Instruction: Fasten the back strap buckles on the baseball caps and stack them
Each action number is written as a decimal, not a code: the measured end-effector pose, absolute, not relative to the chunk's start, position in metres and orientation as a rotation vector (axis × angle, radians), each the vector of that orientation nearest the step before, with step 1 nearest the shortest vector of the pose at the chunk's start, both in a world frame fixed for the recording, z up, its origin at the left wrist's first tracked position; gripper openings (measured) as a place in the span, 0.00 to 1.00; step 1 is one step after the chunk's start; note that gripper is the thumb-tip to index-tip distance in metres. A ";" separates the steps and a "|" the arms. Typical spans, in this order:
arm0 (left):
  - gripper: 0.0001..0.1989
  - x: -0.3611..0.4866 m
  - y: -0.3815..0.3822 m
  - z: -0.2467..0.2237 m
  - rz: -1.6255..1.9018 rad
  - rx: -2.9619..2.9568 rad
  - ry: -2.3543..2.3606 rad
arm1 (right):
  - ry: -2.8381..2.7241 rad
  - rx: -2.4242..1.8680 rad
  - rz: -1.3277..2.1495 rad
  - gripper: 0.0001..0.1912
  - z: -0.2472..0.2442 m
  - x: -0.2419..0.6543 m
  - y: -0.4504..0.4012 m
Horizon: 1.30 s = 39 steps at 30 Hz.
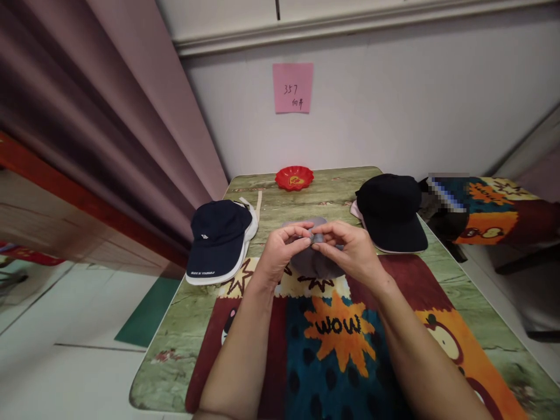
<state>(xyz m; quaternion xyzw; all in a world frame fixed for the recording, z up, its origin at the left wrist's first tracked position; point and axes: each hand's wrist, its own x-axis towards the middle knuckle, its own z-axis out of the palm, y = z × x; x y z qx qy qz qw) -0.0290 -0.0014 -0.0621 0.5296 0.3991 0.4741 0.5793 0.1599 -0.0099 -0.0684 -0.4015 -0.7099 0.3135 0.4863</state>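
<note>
A grey cap [317, 264] lies at the middle of the table, partly hidden under both hands. My left hand [286, 245] pinches a small grey strap at the cap's near-top side between thumb and fingers. Close beside it, my right hand [343, 242] pinches the same strap from the right, the fingertips of both hands almost touching. What exactly joins at the fingertips is too small to tell. The cap rests on the top edge of a colourful printed mat [301, 344].
Dark blue caps with a white one beneath [219, 236] sit on the left. Black caps [391, 210] stand on the right, a pink edge showing. A red scalloped dish [294, 178] is at the back of the green wood-patterned table [164, 364]. A pink note [293, 87] hangs on the wall.
</note>
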 end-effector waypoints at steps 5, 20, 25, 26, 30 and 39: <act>0.11 -0.026 -0.004 -0.057 1.099 1.259 0.995 | -1.835 -0.956 0.534 0.10 -0.064 0.159 -0.012; 0.06 -0.036 -0.001 -0.057 1.103 1.481 1.111 | -1.946 -0.987 0.307 0.11 -0.064 0.161 -0.011; 0.13 -0.035 0.001 -0.062 0.942 1.408 0.952 | -1.939 -0.967 0.288 0.14 -0.064 0.161 -0.011; 0.14 -0.035 0.001 -0.063 0.926 1.423 0.944 | -1.949 -0.977 0.286 0.15 -0.065 0.161 -0.011; 0.13 -0.037 0.003 -0.063 0.949 1.420 0.936 | -1.974 -1.051 0.440 0.22 -0.063 0.166 -0.010; 0.13 -0.045 0.003 -0.063 0.935 1.444 1.012 | -1.802 -1.198 0.857 0.15 -0.063 0.171 -0.009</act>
